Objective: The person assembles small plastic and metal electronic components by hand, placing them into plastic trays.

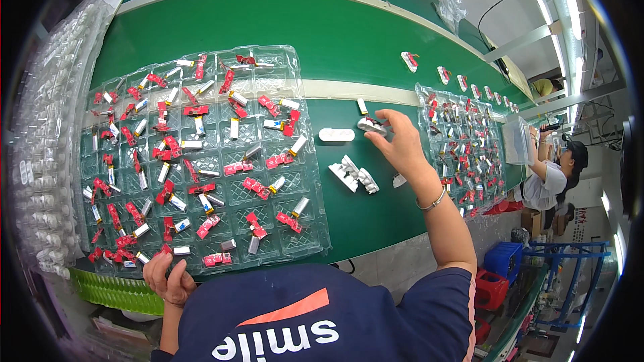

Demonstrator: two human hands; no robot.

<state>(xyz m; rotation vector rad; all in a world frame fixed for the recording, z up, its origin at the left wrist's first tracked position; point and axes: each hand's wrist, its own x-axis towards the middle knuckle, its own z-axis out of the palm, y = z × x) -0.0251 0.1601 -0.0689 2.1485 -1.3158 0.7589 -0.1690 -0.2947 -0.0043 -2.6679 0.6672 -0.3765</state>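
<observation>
My right hand [407, 147] pinches a small white oval plastic housing [371, 126] with a dark inside between thumb and fingers, above the green table. A loose silver battery cell [362, 106] lies just beyond it. Left of that hand rests a white oval shell [337, 135], and nearer to me is a cluster of white plastic shells [352, 174]. My left hand [169, 279] is at the near edge of a clear compartment tray [295, 181], fingers curled beside a red circuit strip and a battery cell [182, 251]. Whatever its fingertips hold is hidden.
A second filled tray [463, 154] stands to the right, with white housings [444, 75] in a row beyond it. Stacked clear trays [50, 127] of white parts are at far left. A co-worker [547, 177] works at the right beside a clear bin [518, 141].
</observation>
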